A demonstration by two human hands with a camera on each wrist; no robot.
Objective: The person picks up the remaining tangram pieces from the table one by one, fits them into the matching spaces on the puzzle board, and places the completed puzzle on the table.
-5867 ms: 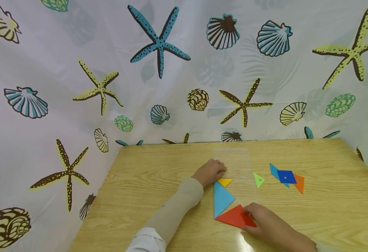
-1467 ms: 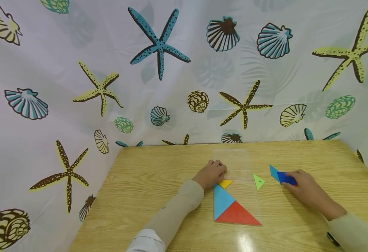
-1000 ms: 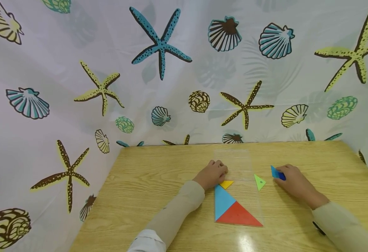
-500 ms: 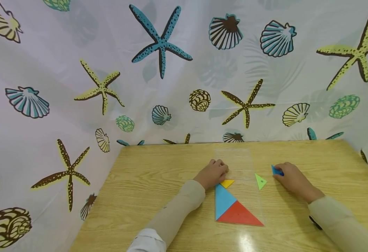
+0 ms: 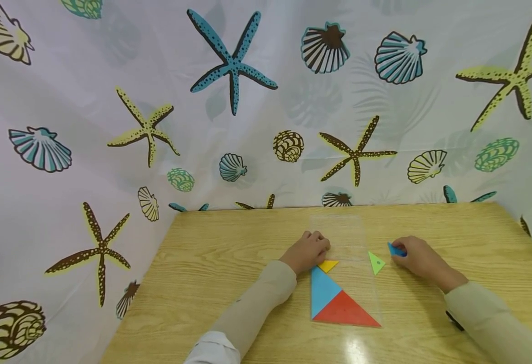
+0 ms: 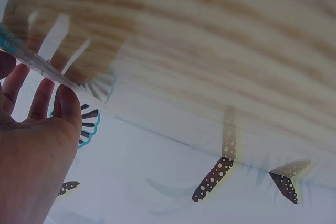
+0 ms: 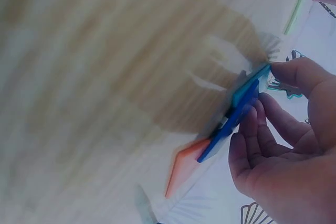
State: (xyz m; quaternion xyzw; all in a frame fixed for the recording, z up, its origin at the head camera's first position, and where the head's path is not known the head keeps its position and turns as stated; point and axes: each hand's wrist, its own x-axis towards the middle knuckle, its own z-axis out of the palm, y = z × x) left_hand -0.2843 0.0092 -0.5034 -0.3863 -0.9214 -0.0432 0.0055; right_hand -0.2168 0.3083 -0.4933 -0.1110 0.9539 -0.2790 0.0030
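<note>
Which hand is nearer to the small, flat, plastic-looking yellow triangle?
Left. The left hand is close beside the yellow triangle; the right hand is farther, past the flat light-green triangle.

The head camera looks from high above the near side of the table (image 5: 229,237), forward and down, and covers both far corners. The left wrist camera, low and very near the left hand (image 6: 39,145), faces the far edge, its picture upside down. The right wrist camera looks closely, slanted, at the right hand (image 7: 283,145); it shares the green triangle (image 7: 296,6) with the head view.
</note>
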